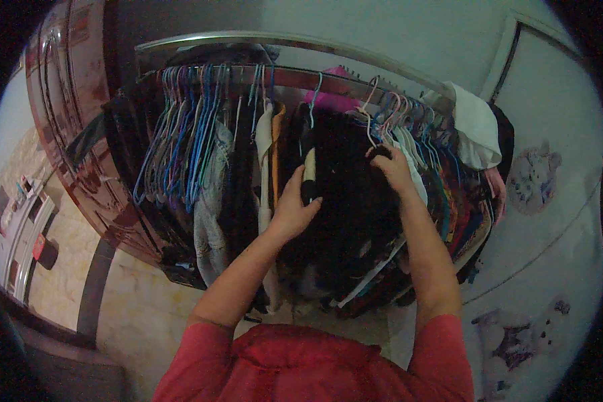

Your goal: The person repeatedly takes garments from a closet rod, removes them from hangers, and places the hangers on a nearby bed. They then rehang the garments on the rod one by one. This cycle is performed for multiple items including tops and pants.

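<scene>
A rail (pixel 291 75) carries many clothes on coloured plastic hangers. My left hand (pixel 297 205) grips the edge of a dark garment (pixel 309 188) that hangs from a light-blue hanger (pixel 316 95); a cream patch shows beside my fingers. Higher and to the right, my right hand (pixel 389 163) is closed on the shoulder of a black garment (pixel 379 152) by a pale pink hanger (pixel 369 120). Between my hands hangs black cloth, too dark to tell apart. Cream and orange garments (pixel 276 145) hang left of my left hand.
Bunched hangers (pixel 186 145) fill the rail's left part beside a brown wooden wardrobe (pixel 75 100). Packed clothes hang at the right, with a white cloth (pixel 475 125) draped over the rack's end. A bright pink item (pixel 334 95) shows behind the rail. A door (pixel 547 80) stands at the right.
</scene>
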Available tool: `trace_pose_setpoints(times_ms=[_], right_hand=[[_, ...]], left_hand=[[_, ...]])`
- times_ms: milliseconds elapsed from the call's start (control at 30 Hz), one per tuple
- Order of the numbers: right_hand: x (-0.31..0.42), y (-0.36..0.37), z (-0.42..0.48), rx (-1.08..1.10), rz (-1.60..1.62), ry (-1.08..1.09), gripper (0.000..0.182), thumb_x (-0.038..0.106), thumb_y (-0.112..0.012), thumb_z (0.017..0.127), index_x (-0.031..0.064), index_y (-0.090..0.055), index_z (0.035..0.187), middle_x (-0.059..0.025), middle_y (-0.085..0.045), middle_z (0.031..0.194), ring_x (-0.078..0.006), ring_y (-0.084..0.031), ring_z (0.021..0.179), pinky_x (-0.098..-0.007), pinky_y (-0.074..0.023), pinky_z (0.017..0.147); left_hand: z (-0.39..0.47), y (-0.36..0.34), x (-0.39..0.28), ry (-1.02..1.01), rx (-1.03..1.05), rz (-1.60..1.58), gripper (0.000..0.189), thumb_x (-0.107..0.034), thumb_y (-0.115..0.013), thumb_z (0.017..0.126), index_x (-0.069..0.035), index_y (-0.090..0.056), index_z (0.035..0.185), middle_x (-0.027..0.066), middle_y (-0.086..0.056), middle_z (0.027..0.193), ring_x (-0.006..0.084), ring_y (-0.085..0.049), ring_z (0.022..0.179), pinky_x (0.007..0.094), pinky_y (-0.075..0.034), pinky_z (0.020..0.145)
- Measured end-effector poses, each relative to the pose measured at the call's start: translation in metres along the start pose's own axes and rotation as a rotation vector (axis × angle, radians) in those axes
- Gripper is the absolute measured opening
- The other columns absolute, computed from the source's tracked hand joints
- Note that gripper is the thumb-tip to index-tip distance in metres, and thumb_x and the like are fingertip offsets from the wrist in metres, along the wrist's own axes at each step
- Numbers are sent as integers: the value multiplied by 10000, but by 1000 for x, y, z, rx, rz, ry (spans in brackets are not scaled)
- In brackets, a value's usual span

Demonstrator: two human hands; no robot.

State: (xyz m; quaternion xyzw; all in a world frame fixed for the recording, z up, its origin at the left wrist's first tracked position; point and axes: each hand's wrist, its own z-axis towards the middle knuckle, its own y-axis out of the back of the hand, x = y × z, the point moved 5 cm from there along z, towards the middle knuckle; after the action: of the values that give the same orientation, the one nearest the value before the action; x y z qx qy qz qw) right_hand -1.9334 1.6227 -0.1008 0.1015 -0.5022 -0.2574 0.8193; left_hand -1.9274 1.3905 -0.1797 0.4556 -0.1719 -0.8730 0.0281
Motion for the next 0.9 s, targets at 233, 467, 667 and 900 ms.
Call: trace_pose_setpoints(times_ms=[233,467,667,900], right_hand=[[-28,2,-19,19,-109,-113,406,207,-640,687,-12,-586,1024,-136,-607,956,-240,-559,903,-328,-416,839],[47,-15,-55,-241,-747,522,465,220,-586,801,17,-450,1196,-185,-458,1173,-344,-414,1105,-413,-323,961],[23,-73,-19,-59,-397,218,504,296,-573,812,-17,-450,1187,-204,-473,1170,-361,-448,1083,-406,-360,934],[-7,-92,12,8,-210,-187,230,82,-554,711,15,-537,930,-134,-566,796,-254,-562,725,-352,-453,687]], left_hand=[[15,-15,11,161,77,-98,786,-199,-688,706,26,-273,1334,246,-392,1264,352,-411,1171,371,-326,998],[21,-50,12,74,55,-113,823,-271,-723,682,17,-298,1326,221,-390,1269,340,-360,1207,385,-294,1012],[-4,-63,11,-12,171,-109,701,-280,-683,718,-39,-371,1298,195,-426,1229,341,-365,1181,404,-274,1011],[-28,-21,44,89,111,-188,436,-146,-644,759,-51,-499,1159,153,-470,1165,284,-456,1102,353,-366,938]])
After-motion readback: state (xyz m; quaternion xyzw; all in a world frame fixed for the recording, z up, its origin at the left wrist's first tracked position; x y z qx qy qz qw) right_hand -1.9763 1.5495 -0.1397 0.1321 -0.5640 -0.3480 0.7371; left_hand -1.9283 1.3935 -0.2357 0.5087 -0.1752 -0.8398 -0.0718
